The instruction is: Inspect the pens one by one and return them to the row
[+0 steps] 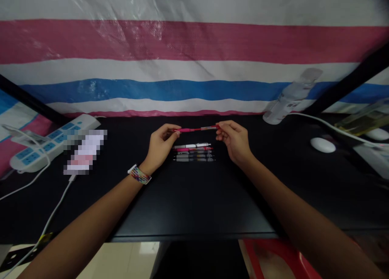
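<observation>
A red pen [208, 128] is held level above the black desk, spanning both hands. My left hand [161, 145] pinches its pink-red grip end between thumb and fingers; a colourful woven band circles that wrist. My right hand [235, 139] pinches the other end, where the barrel looks clear with a label. A thin red stretch shows between the two thicker parts, so the pen appears pulled apart, with the refill visible. Just below, pens lie side by side in a row: a white pen [194, 145], another red pen [199, 149] and several dark clear pens [194, 159].
At the left are a power strip [57, 139], a pixelated phone-like object [86, 151] and a white cable [59, 206]. A clear bottle [288, 98] and a white mouse [322, 145] are at the right. Striped sheeting [182, 41] hangs behind the desk; a red stool [273, 256] is below.
</observation>
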{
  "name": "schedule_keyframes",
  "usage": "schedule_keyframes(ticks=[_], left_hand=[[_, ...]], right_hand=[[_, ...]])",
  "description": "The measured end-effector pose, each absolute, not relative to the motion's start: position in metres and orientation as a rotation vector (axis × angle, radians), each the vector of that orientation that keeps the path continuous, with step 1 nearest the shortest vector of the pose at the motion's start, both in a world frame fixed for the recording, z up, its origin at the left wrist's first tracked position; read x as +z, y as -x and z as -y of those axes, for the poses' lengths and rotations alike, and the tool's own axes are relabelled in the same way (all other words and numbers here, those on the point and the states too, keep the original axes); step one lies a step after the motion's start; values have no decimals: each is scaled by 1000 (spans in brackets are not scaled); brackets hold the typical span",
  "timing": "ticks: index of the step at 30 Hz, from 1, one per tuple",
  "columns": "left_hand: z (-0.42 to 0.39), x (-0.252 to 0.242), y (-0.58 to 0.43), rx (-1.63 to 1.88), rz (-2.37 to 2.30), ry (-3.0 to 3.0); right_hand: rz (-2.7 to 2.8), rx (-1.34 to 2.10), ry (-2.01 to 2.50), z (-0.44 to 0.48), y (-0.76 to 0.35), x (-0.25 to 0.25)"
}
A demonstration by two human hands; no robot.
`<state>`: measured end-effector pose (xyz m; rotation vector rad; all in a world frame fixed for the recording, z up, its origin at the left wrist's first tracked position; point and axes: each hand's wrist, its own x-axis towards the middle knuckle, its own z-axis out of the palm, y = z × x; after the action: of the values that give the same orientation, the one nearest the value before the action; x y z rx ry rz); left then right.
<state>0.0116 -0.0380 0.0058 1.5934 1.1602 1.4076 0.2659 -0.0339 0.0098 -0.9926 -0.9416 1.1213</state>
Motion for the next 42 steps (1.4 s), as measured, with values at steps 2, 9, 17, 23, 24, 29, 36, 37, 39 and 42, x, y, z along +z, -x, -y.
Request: schedule_keyframes(ticks=[2,9,17,23,24,29,36,37,39,42], left_hand=[[39,6,-13,1424,-1153,-1626],[47,10,-19,1318,-1148,-1762],[46,12,-20,1356,-1092,-1786],[46,9,-21,1289,-1029,-1678],[46,9,-20,1304,-1032,-1693],[46,11,-18,1326,-1066,-1747],[46,14,-19,1397,-1042,-1838],[47,15,-19,1382,-1053,-1837],[49,17,-19,1316,-1094,-1820],[50,18,-19,1277,-1149,-1829]], right_hand=[[956,1113,991,35,-266,11],[1080,1215,967,43,-260,16],[1069,1206,1015,42,-259,13],[1081,1207,1011,43,-257,12],[1081,1209,1004,43,-257,12],[1076,1198,980,43,-257,11],[1085,1179,980,42,-257,8],[1082,1178,975,42,-257,8],[1082,1180,969,42,-257,8],[1091,1176,978,43,-257,8]])
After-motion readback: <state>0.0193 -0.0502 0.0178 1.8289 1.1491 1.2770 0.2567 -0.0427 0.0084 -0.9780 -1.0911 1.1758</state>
